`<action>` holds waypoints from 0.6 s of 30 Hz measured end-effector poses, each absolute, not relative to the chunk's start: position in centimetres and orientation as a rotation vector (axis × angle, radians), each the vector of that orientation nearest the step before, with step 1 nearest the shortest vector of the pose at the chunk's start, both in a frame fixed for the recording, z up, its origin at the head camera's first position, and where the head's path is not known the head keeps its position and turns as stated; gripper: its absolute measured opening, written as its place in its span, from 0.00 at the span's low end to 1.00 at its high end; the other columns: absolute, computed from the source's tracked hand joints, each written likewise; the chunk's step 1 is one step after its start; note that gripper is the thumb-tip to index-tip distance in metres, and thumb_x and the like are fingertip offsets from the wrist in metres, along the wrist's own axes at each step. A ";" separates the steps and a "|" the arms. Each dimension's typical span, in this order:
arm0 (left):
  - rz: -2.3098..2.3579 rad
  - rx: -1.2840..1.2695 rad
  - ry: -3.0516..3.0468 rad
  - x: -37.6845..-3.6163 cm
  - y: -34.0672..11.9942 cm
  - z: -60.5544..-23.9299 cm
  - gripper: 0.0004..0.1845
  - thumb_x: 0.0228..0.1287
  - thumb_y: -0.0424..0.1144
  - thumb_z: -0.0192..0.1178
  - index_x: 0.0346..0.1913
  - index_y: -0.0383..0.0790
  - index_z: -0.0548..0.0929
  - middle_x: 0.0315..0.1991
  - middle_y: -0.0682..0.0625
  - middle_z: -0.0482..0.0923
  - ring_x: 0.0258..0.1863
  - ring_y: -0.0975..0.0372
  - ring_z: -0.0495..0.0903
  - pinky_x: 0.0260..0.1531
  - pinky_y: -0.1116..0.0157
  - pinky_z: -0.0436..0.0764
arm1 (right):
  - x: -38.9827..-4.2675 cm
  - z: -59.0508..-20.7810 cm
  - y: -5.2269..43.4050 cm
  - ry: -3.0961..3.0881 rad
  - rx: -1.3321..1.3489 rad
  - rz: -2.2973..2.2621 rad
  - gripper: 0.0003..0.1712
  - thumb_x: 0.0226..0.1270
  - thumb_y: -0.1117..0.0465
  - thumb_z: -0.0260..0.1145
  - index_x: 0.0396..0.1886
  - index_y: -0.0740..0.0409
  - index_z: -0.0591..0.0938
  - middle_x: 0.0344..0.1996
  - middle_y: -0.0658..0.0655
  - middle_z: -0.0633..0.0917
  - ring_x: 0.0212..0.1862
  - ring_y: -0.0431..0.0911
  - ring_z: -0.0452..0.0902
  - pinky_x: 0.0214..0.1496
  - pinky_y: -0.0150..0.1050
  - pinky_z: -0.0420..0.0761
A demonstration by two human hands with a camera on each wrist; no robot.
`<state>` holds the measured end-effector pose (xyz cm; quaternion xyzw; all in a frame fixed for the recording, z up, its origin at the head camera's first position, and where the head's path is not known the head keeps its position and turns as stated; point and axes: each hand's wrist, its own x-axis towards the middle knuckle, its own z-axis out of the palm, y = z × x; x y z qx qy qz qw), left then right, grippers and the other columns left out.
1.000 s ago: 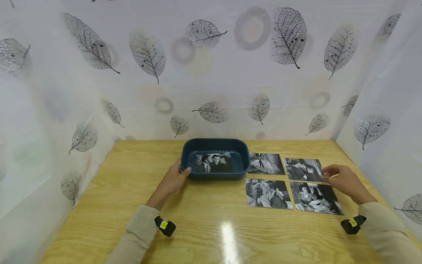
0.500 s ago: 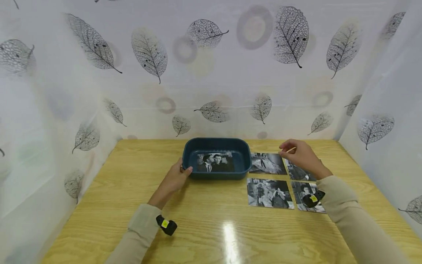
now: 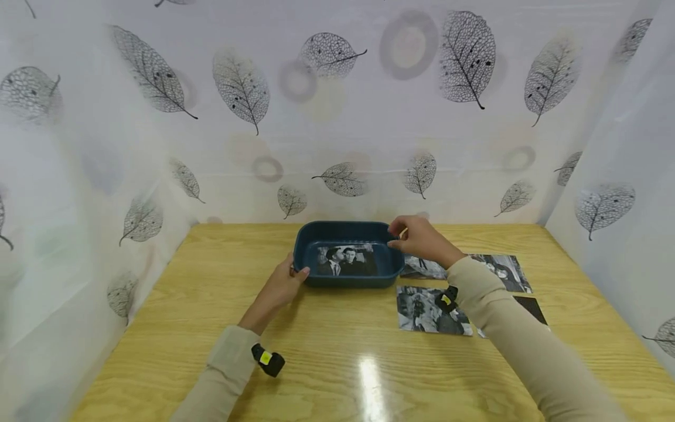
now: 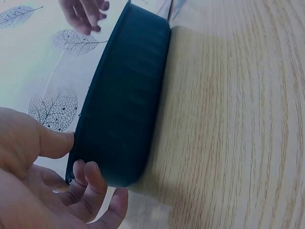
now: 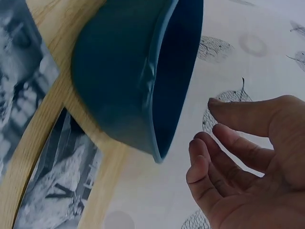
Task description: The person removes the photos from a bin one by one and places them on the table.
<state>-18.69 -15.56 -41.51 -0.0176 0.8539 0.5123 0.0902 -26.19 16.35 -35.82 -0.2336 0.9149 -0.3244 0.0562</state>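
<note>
A dark blue rectangular basin (image 3: 348, 281) stands on the table with a black-and-white photo (image 3: 345, 261) lying in it. My left hand (image 3: 280, 286) holds its near left corner; the left wrist view shows the thumb on the rim (image 4: 78, 126) and the fingers at the outer wall. Above the right rim, my right hand (image 3: 422, 239) hovers with loosely bent fingers and nothing between them, apart from the basin in the right wrist view. Right of the basin lie several photos, including a lower left one (image 3: 416, 308) and a far right one (image 3: 508, 272). My right arm partly covers them.
The wooden table (image 3: 316, 351) carries everything. A whitish leaf-patterned sheet (image 3: 337, 117) rises behind the table and along both sides. Each wrist wears a small black camera, such as the left wrist camera (image 3: 269, 359).
My right hand has left the far right photo and swept left across the others to the basin's right rim. My left hand has stayed on the basin, which has not visibly moved.
</note>
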 end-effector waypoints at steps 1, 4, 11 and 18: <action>1.522 -0.059 2.538 -18.7 -15.6 -41.5 0.37 0.81 0.40 0.51 0.81 0.36 0.45 0.66 0.34 0.67 0.61 0.50 0.68 0.64 0.46 0.66 | -26.3 -35.9 15.9 2.766 -0.719 -0.962 0.17 0.69 0.64 0.70 0.53 0.68 0.80 0.48 0.67 0.82 0.43 0.53 0.80 0.45 0.49 0.81; 1.515 -0.067 2.537 -18.6 -15.6 -41.4 0.37 0.81 0.40 0.51 0.81 0.34 0.45 0.65 0.34 0.68 0.61 0.49 0.68 0.64 0.46 0.66 | -26.8 -36.6 14.6 2.754 -0.747 -0.884 0.21 0.68 0.63 0.72 0.55 0.69 0.79 0.50 0.68 0.82 0.44 0.54 0.80 0.48 0.50 0.80; 1.508 -0.072 2.539 -18.6 -15.6 -41.4 0.36 0.80 0.40 0.51 0.81 0.35 0.47 0.56 0.38 0.70 0.56 0.49 0.68 0.57 0.49 0.68 | -27.4 -37.9 12.2 2.726 -0.751 -0.730 0.30 0.65 0.60 0.74 0.61 0.73 0.76 0.57 0.69 0.79 0.60 0.61 0.75 0.61 0.53 0.75; 1.516 -0.057 2.545 -18.8 -15.7 -41.6 0.34 0.81 0.40 0.51 0.81 0.40 0.51 0.49 0.42 0.71 0.49 0.51 0.70 0.49 0.53 0.69 | -28.2 -39.0 10.8 2.677 -0.676 -0.625 0.41 0.63 0.56 0.77 0.68 0.73 0.70 0.65 0.69 0.74 0.66 0.62 0.70 0.65 0.55 0.72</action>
